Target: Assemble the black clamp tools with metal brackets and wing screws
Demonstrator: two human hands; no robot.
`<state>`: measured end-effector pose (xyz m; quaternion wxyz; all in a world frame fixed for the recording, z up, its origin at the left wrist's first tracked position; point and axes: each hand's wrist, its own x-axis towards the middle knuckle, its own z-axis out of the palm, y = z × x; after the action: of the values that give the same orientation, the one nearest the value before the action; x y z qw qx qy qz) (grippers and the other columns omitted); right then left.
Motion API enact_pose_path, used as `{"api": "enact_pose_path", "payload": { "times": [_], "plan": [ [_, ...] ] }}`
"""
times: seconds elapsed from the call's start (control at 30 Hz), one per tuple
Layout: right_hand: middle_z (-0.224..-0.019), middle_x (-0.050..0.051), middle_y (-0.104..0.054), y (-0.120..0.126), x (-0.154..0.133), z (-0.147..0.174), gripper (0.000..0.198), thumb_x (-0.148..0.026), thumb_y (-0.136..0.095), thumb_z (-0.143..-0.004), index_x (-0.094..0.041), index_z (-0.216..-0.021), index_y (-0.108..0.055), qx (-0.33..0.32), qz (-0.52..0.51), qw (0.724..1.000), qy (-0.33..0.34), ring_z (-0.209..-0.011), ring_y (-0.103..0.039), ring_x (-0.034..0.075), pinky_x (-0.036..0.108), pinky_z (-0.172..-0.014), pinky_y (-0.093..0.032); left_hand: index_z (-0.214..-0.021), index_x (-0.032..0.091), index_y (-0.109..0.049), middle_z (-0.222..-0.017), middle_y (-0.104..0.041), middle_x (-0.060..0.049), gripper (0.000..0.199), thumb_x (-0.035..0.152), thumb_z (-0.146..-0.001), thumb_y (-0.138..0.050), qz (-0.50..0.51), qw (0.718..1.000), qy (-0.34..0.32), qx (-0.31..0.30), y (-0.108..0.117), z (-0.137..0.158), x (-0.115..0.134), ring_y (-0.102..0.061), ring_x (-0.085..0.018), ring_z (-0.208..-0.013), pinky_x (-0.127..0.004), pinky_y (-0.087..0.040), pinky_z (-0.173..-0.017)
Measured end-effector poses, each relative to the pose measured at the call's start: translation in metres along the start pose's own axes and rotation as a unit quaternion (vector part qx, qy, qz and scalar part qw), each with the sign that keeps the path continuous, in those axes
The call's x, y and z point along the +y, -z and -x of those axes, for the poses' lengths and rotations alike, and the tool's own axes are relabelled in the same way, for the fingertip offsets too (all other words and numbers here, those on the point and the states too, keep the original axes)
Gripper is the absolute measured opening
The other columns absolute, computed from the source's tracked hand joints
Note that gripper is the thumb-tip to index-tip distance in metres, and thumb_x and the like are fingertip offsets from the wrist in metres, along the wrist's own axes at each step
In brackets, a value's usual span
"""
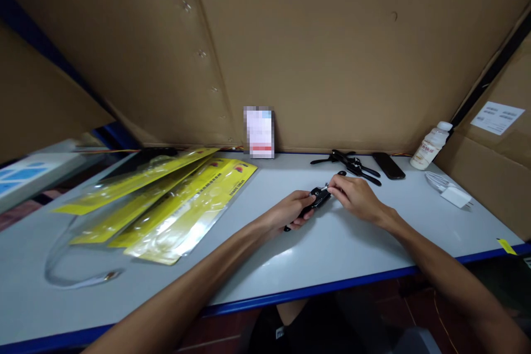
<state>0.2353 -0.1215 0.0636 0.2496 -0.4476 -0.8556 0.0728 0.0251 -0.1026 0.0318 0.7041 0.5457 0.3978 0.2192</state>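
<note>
My left hand [299, 209] is wrapped round a black hand tool [319, 199] that looks like pliers, held low over the table near its middle. Its dark handle ends show below and beyond my fingers. My right hand [350, 194] is closed at the tool's upper end, thumb and fingertips pinched together. Something small and shiny shows at those fingertips, too small to name. Just behind my hands, several similar black tools [346, 165] lie in a loose pile, apart from both hands.
Yellow-and-clear blister packs [178, 204] are fanned out at the left, beside a white cable [78, 283]. A blurred upright card [260, 133] leans against the cardboard wall [307, 55]. On the right are a phone [388, 165], a bottle [431, 145] and a white charger [455, 196].
</note>
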Motion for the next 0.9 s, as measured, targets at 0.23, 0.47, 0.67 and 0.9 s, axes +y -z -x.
{"api": "enact_pose_path", "payload": {
  "times": [0.23, 0.47, 0.67, 0.9],
  "plan": [
    [-0.083, 0.002, -0.065, -0.012, -0.008, 0.0, 0.016, -0.025, -0.044, -0.1, -0.019, -0.089, -0.055, -0.008, 0.049, 0.999, -0.009, -0.069, -0.054, 0.014, 0.027, -0.064, -0.033, -0.077, 0.02, -0.042, -0.057, -0.042, 0.007, 0.023, 0.035, -0.093, -0.049, -0.03, 0.999, 0.01, 0.006, -0.003, 0.002, 0.002, -0.026, -0.004, -0.038, -0.017, -0.014, -0.035],
    [-0.079, 0.002, -0.064, -0.017, -0.008, -0.001, 0.016, -0.023, -0.044, -0.098, -0.019, -0.086, -0.054, -0.024, 0.071, 0.997, -0.009, -0.066, -0.052, 0.014, 0.028, -0.061, -0.031, -0.08, 0.02, -0.043, -0.058, -0.044, 0.007, 0.023, 0.037, -0.093, -0.048, -0.041, 0.999, -0.001, 0.001, -0.002, -0.001, -0.001, -0.027, -0.004, -0.038, -0.017, -0.015, -0.035],
    [-0.084, 0.005, -0.066, -0.019, -0.012, -0.003, 0.015, -0.02, -0.042, -0.098, -0.017, -0.089, -0.055, -0.063, 0.125, 0.99, -0.007, -0.063, -0.051, 0.014, 0.029, -0.058, -0.029, -0.078, 0.02, -0.04, -0.059, -0.043, 0.007, 0.024, 0.037, -0.095, -0.046, -0.066, 0.998, 0.001, 0.003, -0.004, -0.002, -0.002, -0.027, -0.004, -0.038, -0.017, -0.016, -0.036],
    [-0.094, 0.011, -0.064, -0.012, -0.022, -0.003, 0.025, -0.003, -0.037, -0.095, -0.013, -0.105, -0.057, -0.126, 0.279, 0.949, 0.075, -0.059, -0.052, 0.013, 0.031, -0.053, -0.023, -0.081, 0.021, -0.041, -0.059, -0.043, 0.007, 0.021, 0.035, -0.096, -0.044, -0.078, 0.997, 0.001, 0.006, -0.007, -0.001, -0.002, -0.027, -0.005, -0.04, -0.018, -0.016, -0.039]
  ]
}}
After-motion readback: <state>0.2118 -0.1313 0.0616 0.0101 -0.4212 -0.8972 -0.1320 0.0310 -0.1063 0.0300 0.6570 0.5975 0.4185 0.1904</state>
